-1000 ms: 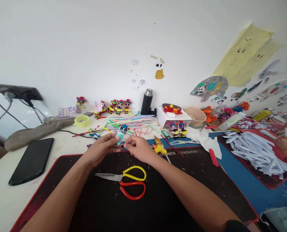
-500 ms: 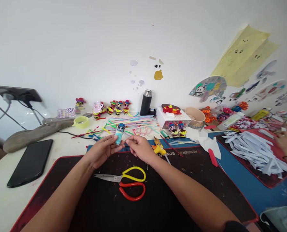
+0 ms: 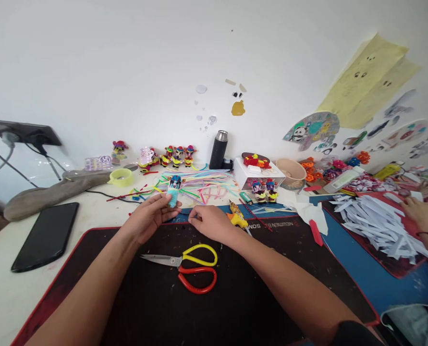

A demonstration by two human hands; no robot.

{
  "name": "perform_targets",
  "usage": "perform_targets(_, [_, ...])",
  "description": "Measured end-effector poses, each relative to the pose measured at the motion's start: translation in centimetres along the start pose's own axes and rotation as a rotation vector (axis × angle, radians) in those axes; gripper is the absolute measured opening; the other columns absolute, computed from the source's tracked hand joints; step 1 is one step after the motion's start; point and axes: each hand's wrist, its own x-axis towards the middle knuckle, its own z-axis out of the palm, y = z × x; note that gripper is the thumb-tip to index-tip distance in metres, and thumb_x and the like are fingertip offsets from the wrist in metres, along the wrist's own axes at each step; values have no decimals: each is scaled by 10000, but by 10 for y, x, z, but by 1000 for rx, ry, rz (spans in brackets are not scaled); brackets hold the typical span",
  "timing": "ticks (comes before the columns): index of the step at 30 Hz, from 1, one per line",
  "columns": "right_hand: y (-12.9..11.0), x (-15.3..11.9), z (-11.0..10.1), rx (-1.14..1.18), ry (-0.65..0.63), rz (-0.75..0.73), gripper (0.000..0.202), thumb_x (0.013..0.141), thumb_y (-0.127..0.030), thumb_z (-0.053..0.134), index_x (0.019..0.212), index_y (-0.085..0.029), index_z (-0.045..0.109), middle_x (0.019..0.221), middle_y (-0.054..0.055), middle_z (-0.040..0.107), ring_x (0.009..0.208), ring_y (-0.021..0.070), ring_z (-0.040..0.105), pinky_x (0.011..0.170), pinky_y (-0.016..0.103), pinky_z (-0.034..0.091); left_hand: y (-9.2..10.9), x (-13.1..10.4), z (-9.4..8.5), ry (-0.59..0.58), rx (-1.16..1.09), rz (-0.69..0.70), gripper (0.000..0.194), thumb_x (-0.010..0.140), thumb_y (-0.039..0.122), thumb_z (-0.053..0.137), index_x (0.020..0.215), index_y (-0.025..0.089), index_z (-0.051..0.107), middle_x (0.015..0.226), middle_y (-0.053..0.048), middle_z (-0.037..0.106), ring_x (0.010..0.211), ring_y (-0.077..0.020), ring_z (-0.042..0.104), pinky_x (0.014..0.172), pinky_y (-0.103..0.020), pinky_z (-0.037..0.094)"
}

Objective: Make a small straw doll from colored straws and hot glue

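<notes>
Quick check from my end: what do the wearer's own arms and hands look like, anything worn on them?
The left hand and right hand are ungloved, with no watch or bracelet at either wrist. Both forearms are bare. A black sleeve shows near the right elbow; no left sleeve is in view.

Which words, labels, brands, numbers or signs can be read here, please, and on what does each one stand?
"NEWMEN": on the black mat, near its far edge.
More letters on the mat, beside the yellow glue gun: not clear enough to read surely.
Round mark on the lilac package: too small to read.
Any print on the white bottle: too blurred to read.
</notes>
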Motion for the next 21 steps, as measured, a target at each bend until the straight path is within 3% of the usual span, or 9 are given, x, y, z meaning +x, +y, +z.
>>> perform_targets(12, [-16, 4, 13, -325, -74, -150, 227, 1020, -298, 580, 1150, -242, 758, 1044, 86, 809, 933, 263, 740, 756, 326, 452, 2, -1, -3, -37, -18, 20, 118, 887, 183, 790, 869, 146, 680, 841, -116, 799, 700, -190, 773, 673, -260, 657])
perform_targets(21, [-11, 2, 14, -365, -104, -175, 183, 1000, -256, 595, 1065, -222, 763, 950, 87, 804, 871, 254, 735, 725, 325, 431, 2, -1, -4, -72, 11, 19, 187, 857, 245, 836, 876, 154, 674, 861, -107, 802, 692, -178, 762, 646, -243, 638])
